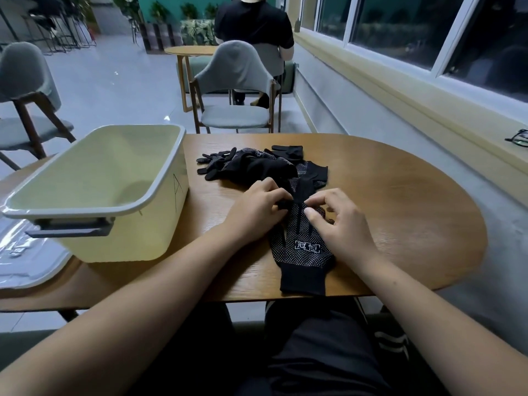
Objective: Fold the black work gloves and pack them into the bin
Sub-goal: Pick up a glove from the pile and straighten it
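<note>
Hands and work item, left to right:
- Left hand: the forearm enters from the lower left. The hand is palm down with its fingers curled, and the fingertips pinch black fabric at the left of the glove's finger end.
- Black glove: 1 item, lying flat on the table near its front edge. The dotted side and white printed label face up, the cuff is toward the person, and the fingers point toward the pile. The 2 hands hide most of its fingers.
- Right hand: the forearm enters from the lower right and the heel rests on the glove's right side. Thumb and index finger are bent together in a pinch on the dotted fabric, with the other fingers loosely curled.

Surroundings, left to right:
- Clear plastic item at the table's far-left edge; its kind cannot be told.
- Bin: pale yellow with a grey rim and handle, open-topped, with an "A" drawn on its side. It stands left of the left forearm.
- Pile of black gloves: loose and unfolded, beyond the hands, touching the worked glove's far end.
- Table: wooden, with a rounded right end.
- Grey chair stands beyond the table's far edge.
- Glasses lie on the windowsill at the far right.
</note>
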{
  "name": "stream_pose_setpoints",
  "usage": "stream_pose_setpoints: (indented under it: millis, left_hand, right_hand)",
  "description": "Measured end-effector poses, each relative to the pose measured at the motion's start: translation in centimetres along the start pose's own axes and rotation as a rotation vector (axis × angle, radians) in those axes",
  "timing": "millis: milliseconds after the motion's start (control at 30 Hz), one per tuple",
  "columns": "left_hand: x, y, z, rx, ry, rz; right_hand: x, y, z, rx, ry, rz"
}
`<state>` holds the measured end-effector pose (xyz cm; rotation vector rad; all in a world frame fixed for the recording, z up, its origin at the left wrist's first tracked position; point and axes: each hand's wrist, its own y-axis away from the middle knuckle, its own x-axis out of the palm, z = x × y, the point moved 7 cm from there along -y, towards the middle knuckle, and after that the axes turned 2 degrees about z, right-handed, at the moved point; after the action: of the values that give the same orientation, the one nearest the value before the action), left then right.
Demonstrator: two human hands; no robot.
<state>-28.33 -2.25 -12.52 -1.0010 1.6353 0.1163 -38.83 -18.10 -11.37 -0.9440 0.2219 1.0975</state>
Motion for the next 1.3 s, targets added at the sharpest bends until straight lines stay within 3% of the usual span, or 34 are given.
stream_pose_setpoints:
  millis: [133, 267, 633, 767, 933, 1100, 1200, 1300]
  left_hand:
    - [-0.4, 0.5, 1.1, -0.013, -0.001, -0.024]
    - [-1.6, 1.8, 2.1, -0.060, -0.049, -0.053]
    - [-5.3, 6.9, 4.4, -0.290, -0.049, -0.041]
    - [-5.4, 8.1, 5.2, -0.402, -0.036, -0.030]
    - [-5.7, 8.6, 5.2, -0.385, -0.010, -0.108]
    - [-5.4, 9.1, 5.7, -0.456, 0.170, -0.091]
    - [-5.0, 9.2, 5.8, -0.457, 0.123, -0.035]
    - [-5.2, 9.2, 6.0, -0.431, 0.211, -0.108]
  right_hand:
    - [2.1, 1.2, 2.4, -0.250, 0.060, 0.229]
    - [3.5, 1.8, 2.6, -0.291, 0.173, 0.347]
    - [3.2, 1.3, 1.4, -0.213, 0.160, 0.346]
    - [1.9, 0.8, 0.1, -0.124, 0.182, 0.269]
    - [1.0, 0.4, -1.3, -0.010, 0.165, 0.214]
    - [1.1, 0.5, -0.9, -0.008, 0.169, 0.168]
    - [0.7, 0.6, -0.7, 0.010, 0.159, 0.151]
    - [0.6, 0.7, -0.5, 0.012, 0.161, 0.145]
